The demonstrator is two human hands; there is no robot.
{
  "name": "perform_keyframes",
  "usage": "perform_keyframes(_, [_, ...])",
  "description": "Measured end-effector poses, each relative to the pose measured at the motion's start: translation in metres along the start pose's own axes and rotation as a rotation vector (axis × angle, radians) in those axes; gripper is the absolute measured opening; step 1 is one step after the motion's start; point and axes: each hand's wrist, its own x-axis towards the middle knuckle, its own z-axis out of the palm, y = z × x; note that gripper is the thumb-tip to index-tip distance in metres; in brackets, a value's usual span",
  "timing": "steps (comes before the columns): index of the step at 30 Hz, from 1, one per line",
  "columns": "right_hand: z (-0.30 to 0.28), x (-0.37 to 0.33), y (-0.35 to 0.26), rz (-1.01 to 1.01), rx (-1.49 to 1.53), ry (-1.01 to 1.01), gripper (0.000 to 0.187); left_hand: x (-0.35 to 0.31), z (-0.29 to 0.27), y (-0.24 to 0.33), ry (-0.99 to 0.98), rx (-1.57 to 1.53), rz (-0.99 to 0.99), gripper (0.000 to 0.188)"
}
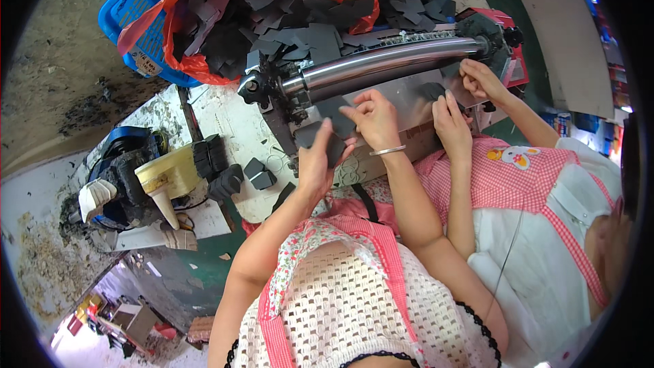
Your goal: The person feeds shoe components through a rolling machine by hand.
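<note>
My left hand [316,166] is closed around a stack of flat dark grey pieces [334,148], thumb on top. Just above it, my right hand [377,121] pinches the edge of a single dark grey piece [332,107]. That piece lies at the feed plate [402,95] of a machine, in front of its shiny steel roller [395,63], near the roller's left end. A silver bangle [388,150] circles my right wrist.
At my right, a co-worker's hands [452,126] handle dark pieces at the same roller. Behind it, a blue basket [129,17] with a red plastic bag [167,10] overflows with grey pieces. Stacked dark blocks [225,180] and a yellowish tape dispenser-like object [167,176] stand left.
</note>
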Motion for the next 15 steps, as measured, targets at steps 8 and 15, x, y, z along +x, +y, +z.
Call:
perform_keyframes(8, [-0.009,-0.023,-0.021,-0.029,0.114,-0.191,0.033,-0.008,0.000,0.003,-0.093,0.216,0.125,0.046])
perform_keyframes(15, [-0.010,-0.013,0.000,-0.516,-0.418,-0.092,0.018,-0.004,-0.003,0.004,-0.185,0.108,0.077,0.032])
